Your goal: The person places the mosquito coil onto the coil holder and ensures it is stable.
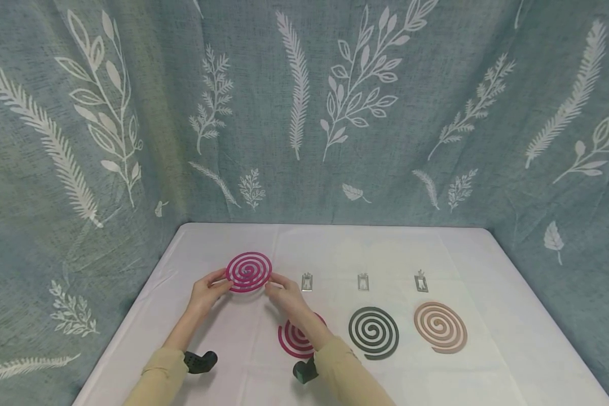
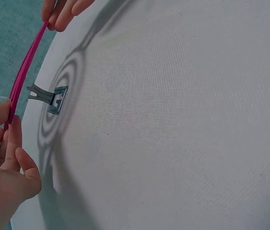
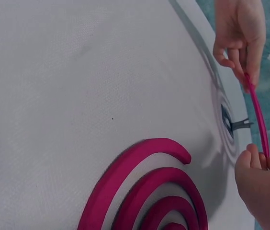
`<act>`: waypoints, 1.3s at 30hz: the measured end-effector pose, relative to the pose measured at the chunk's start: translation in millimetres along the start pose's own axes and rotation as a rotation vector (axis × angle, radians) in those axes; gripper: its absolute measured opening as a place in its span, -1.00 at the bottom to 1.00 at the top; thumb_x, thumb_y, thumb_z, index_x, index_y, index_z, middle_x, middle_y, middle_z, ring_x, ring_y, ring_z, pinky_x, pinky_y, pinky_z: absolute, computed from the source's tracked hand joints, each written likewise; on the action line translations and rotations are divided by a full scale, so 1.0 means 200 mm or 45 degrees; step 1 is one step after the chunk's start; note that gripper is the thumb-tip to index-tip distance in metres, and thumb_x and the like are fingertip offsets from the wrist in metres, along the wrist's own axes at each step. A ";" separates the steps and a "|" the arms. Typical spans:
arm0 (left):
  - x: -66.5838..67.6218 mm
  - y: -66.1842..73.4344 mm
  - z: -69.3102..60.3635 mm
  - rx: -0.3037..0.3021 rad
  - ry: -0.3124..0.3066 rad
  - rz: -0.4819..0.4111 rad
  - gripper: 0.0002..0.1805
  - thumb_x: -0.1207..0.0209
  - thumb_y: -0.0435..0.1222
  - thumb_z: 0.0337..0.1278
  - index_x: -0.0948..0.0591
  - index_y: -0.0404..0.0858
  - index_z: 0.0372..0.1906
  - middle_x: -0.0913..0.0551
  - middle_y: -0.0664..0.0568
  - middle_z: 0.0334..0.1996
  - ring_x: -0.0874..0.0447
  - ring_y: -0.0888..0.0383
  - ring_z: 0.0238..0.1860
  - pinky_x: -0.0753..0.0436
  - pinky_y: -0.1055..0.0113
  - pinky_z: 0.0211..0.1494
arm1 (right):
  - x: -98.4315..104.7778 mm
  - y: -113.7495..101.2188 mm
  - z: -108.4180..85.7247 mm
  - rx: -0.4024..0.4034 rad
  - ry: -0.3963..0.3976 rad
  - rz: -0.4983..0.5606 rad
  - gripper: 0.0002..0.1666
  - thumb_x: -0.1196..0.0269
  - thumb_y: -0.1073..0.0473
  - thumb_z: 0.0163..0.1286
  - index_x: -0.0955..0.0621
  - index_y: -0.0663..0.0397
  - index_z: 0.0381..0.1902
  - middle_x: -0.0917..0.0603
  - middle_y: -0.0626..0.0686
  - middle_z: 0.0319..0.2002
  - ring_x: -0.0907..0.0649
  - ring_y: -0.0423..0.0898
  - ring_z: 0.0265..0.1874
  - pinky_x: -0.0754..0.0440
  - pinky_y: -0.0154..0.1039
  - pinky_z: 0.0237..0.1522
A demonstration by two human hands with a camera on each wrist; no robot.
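I watch through the head view as the person's two hands bring a pink coil (image 1: 248, 269) over the far left part of the white table (image 1: 335, 254). The left hand (image 1: 207, 292) pinches the coil's left edge between thumb and fingers. The right hand (image 1: 286, 296) grips the opposite edge in the same way, so I count both as closed on it. The coil is off the table, with its flat spiral face towards my head camera. From my wrist cameras I see it nearly edge-on, and it throws a ringed shadow on the cloth.

Just below the coil, a small metal stand (image 2: 51, 98) sits on the table with its forked prong raised. In both wrist views I make out a narrow gap between prong and coil.

To the right of it I see three more stands in a row: a near one (image 1: 307, 277), a middle one (image 1: 363, 276) and a far one (image 1: 420, 275). In front of that row lie a second pink coil (image 3: 135, 195), partly hidden from my head camera by the right forearm, then a dark green coil (image 1: 373, 332) and a tan coil (image 1: 438, 323). A blue-green curtain (image 1: 254, 34) with white leaf prints hangs behind.
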State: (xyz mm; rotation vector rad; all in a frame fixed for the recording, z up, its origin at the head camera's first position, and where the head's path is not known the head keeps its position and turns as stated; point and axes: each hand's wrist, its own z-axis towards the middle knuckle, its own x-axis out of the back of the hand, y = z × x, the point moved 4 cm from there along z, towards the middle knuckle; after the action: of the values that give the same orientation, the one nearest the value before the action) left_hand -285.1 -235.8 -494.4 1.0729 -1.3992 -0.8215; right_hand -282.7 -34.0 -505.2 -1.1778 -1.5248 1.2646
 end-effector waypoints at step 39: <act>-0.02 -0.03 0.01 0.098 -0.037 -0.001 -0.38 -0.04 -0.34 0.27 -0.19 -0.51 0.36 -0.27 -0.43 0.31 -0.32 -0.25 0.31 -0.40 0.06 0.34 | -0.03 0.02 0.00 -0.053 -0.012 0.079 -0.32 -0.18 0.25 0.28 -0.30 0.35 0.32 -0.50 0.27 0.20 -0.50 0.12 0.21 -0.43 -0.05 0.28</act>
State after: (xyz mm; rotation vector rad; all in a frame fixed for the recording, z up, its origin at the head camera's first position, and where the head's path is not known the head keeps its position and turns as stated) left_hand -285.6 -235.2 -502.2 1.1245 -1.4647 -0.7918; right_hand -281.3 -40.5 -509.5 -1.2563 -1.5390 1.2862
